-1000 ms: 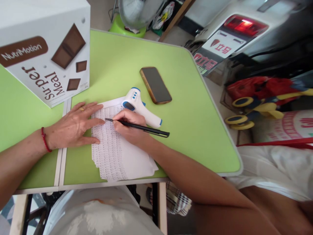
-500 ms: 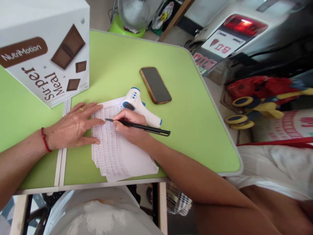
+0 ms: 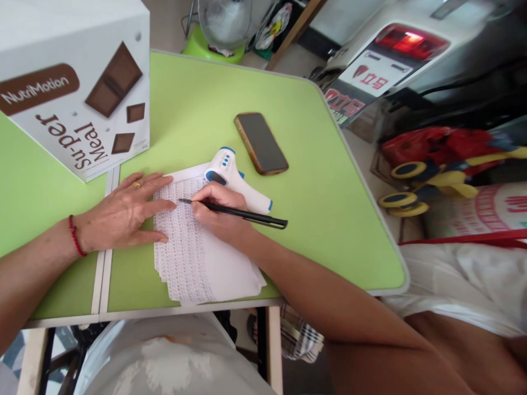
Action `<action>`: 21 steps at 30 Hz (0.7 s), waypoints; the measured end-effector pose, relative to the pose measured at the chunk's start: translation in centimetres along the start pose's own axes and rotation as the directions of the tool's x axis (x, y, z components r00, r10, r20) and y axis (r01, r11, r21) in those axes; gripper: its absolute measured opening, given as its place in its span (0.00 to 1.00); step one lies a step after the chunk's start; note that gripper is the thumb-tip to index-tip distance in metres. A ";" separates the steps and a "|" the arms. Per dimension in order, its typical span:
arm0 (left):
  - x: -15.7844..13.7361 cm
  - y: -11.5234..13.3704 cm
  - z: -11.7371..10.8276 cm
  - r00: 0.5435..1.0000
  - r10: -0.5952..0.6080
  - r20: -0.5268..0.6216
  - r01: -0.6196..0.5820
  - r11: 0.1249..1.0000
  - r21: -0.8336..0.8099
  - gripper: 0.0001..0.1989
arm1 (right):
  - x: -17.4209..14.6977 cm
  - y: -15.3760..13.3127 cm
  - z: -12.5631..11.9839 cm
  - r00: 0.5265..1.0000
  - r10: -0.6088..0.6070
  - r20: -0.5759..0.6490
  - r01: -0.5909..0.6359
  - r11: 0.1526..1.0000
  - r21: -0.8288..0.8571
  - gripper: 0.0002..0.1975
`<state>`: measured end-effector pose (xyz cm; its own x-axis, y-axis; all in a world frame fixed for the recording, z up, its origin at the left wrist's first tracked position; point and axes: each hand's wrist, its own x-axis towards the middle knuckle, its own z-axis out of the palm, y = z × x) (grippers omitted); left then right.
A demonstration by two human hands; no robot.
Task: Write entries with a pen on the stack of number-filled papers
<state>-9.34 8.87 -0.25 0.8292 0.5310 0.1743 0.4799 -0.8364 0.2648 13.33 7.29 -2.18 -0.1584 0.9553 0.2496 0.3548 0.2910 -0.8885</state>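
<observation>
A stack of paper sheets, covered in rows of handwriting on its left part, lies at the near side of the green table. My left hand rests flat with fingers spread, its fingertips on the left edge of the sheets. Between thumb and fingers my right hand grips a black pen, its tip at the writing near my left index finger. Just beyond my right hand, a white and blue infrared thermometer lies over the top of the paper.
A smartphone in a brown case lies beyond the thermometer. The large white NutriMotion box stands at the left on the green table. Past the table's right edge are a white vehicle with a red light and yellow-and-blue wheels.
The pen tip and my right hand have shifted very slightly right. The top sheet's lower edge has moved a little on the stack. My left hand stays in place.
</observation>
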 end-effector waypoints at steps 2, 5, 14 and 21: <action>0.0 0.0 0.0 1.000 -0.006 0.000 0.006 1.000 -0.012 0.22 | 0.0 0.0 0.0 1.000 0.009 -0.002 -0.009 1.000 0.000 0.02; 0.0 0.0 0.0 1.000 -0.006 -0.002 0.006 1.000 -0.019 0.22 | 0.0 0.1 0.1 1.000 -0.007 -0.022 0.007 1.000 0.001 0.03; 0.0 0.0 0.0 1.000 0.007 0.003 -0.007 1.000 0.014 0.22 | -0.1 0.0 0.0 0.999 -0.038 -0.016 0.038 0.999 0.008 0.03; 0.0 0.0 0.0 1.000 0.007 -0.002 -0.007 1.000 0.014 0.23 | 0.1 -0.2 -0.2 1.000 -0.008 -0.025 0.008 1.000 -0.001 0.03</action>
<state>-9.39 8.85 -0.27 0.8322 0.5252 0.1779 0.4779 -0.8420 0.2504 13.47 7.33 -1.88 -0.1382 0.9541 0.2658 0.3541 0.2982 -0.8864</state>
